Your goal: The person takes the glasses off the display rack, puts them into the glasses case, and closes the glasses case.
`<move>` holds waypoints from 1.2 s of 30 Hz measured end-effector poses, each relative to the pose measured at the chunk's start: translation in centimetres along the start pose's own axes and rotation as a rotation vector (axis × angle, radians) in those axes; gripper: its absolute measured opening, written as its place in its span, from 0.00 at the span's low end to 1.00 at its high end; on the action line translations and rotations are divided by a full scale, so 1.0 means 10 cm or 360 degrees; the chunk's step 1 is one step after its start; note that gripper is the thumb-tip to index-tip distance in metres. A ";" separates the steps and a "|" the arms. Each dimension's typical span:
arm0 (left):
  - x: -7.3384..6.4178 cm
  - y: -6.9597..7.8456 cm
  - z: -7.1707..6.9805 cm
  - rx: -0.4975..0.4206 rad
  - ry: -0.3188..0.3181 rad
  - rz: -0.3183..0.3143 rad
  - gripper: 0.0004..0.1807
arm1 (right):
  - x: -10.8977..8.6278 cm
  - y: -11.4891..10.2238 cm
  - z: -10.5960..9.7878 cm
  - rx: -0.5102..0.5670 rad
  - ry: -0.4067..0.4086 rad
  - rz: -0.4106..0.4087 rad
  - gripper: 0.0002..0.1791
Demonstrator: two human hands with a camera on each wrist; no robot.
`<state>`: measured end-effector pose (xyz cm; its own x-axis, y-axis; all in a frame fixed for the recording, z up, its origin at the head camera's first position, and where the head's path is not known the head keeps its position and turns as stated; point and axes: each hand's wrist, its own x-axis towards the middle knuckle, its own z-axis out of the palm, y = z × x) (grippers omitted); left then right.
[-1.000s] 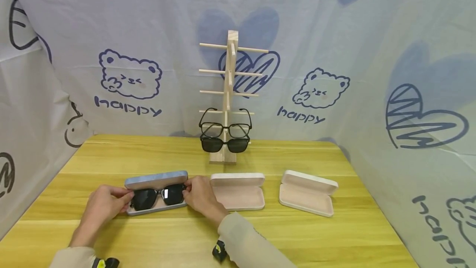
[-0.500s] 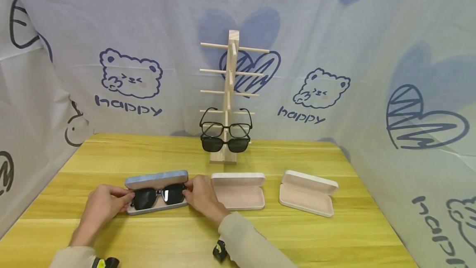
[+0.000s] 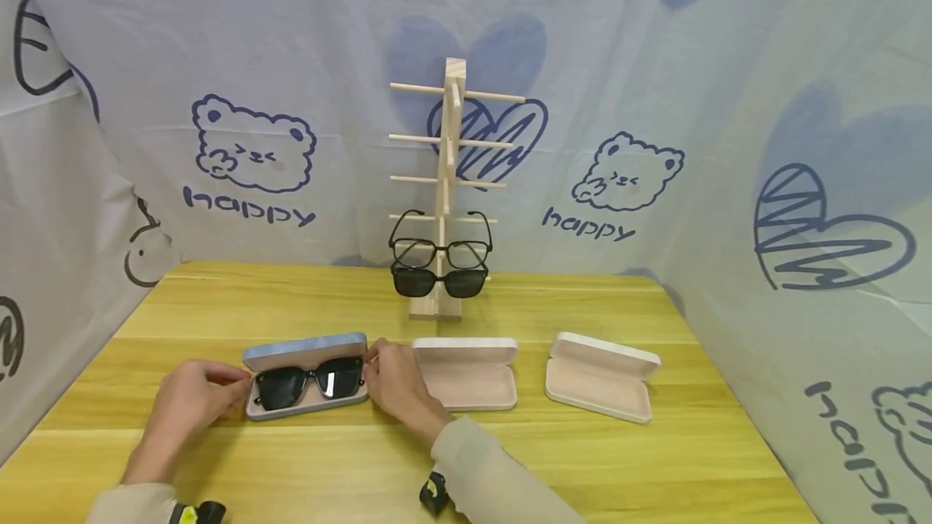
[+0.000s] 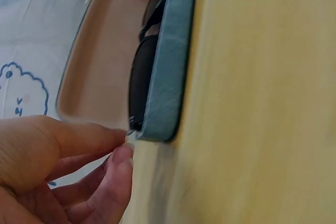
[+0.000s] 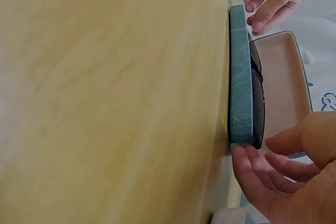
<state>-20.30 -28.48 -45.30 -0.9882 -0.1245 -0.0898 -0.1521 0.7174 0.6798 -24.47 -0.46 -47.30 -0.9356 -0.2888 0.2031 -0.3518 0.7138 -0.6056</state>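
Observation:
Black sunglasses [image 3: 282, 389] lie folded, lenses up, in an open blue glasses case [image 3: 306, 344] with a pink lining. At the case's left end is my left hand [image 3: 191, 396], its loosely bent fingertips right by the corner and pinching nothing visible. In the left wrist view, the thumb [image 4: 68, 136] lies close to the sunglasses' end; whether it touches is unclear. My right hand [image 3: 396, 378] is at the opposite end. The right wrist view shows its fingers [image 5: 247, 169] against the case's end, the thumb apart from the sunglasses.
Two white glasses cases, one in the middle [image 3: 469, 388] and one at right [image 3: 600, 386], stand open with nothing inside. Behind them a wooden rack [image 3: 446, 160] bears black-framed glasses [image 3: 440, 247] above dark sunglasses [image 3: 415, 283]. Printed cloth surrounds the wooden table [image 3: 349, 475].
Both hands have let go of the sunglasses and drawn slightly outward, the left to the left, the right to the right. The sunglasses now lie in the blue case with both ends uncovered.

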 end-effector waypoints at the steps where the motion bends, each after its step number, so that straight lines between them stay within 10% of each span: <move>1: 0.00 -0.01 -0.02 0.0000 0.0004 0.0001 0.16 | 0.00 -0.01 0.00 0.0009 -0.0005 0.0019 0.06; 14: 0.06 0.06 -0.03 -0.0285 -0.0196 -0.0022 0.48 | 0.01 -0.12 -0.05 0.0110 -0.0093 0.0124 0.26; 36: 0.06 0.08 -0.01 -0.0414 -0.0272 -0.0072 0.50 | 0.07 -0.16 -0.10 0.0100 -0.0201 0.0229 0.27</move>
<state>-21.03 -28.05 -44.71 -0.9729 -0.0194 -0.2302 -0.2075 0.5115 0.8339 -24.60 -1.19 -45.46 -0.9635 -0.2673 0.0156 -0.2088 0.7134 -0.6689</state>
